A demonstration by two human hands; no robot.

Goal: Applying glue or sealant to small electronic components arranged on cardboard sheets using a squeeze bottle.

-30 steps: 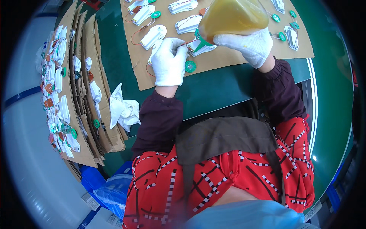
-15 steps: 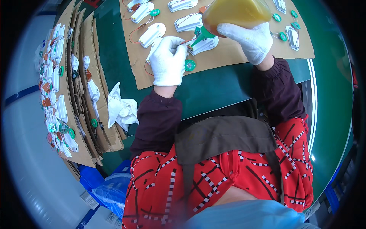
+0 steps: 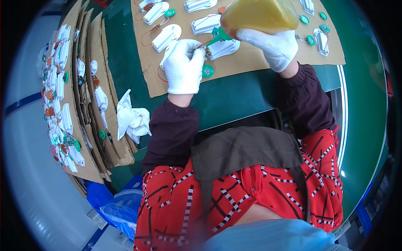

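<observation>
Head view, looking down at a green table (image 3: 234, 98) with a cardboard sheet (image 3: 251, 62) lying on it. Left hand (image 3: 183, 67), in a white glove, resting on the sheet, fingers (image 3: 190, 48) curled together around a small white plastic part (image 3: 169, 52), mostly hidden under the glove. Right hand (image 3: 274, 46), also gloved in white, wrapped around an amber squeeze bottle (image 3: 259, 16), fingers clamped on its body. Bottle tilted, green nozzle (image 3: 217, 37) pointing down and left toward the left hand's fingertips; impossible to tell whether the tip touches the part. Just beside the left hand, a round green disc (image 3: 208, 71) lying on the cardboard, joined by a thin red wire. More white plastic shells (image 3: 166, 37) spread across the sheet in rows, each with thin wires and small green discs, some at the far right edge near the right hand. Dark sleeves on both forearms, red patterned clothing and a brown apron below. Off to the left, well apart from the hands, a crumpled white cloth (image 3: 132, 119) on the table. Further left, several cardboard sheets (image 3: 94, 96) stacked and overlapping, loaded with more white shells and green discs. Blue crate (image 3: 100, 194) at the lower left, below the table edge.
</observation>
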